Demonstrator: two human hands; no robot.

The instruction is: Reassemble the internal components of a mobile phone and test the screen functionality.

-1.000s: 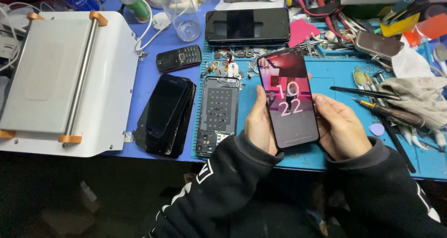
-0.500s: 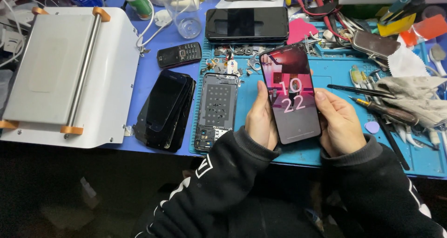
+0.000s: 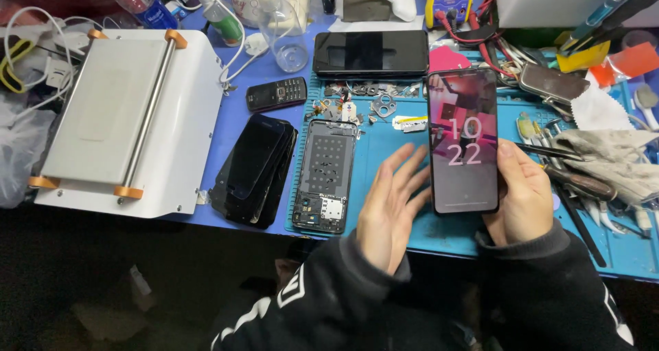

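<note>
Left hand [image 3: 391,207] has let go since half a second ago and is hovering flat, fingers spread, just beside the phone [image 3: 463,142], which is now only in the right hand [image 3: 525,200], gripped along its right edge with the screen lit. Looks like the checking step, and next would need a steady one-handed hold or the left hand coming back. Going big to small: the white machine [image 3: 117,118] is sitting at the left of the worktop [image 3: 237,69], then the blue mat [image 3: 398,145], a stack of dark screens [image 3: 254,169], an opened phone frame [image 3: 326,176], a small black keypad phone [image 3: 276,94]. A bottle with a blue label [image 3: 141,4] is standing at the top left.
</note>
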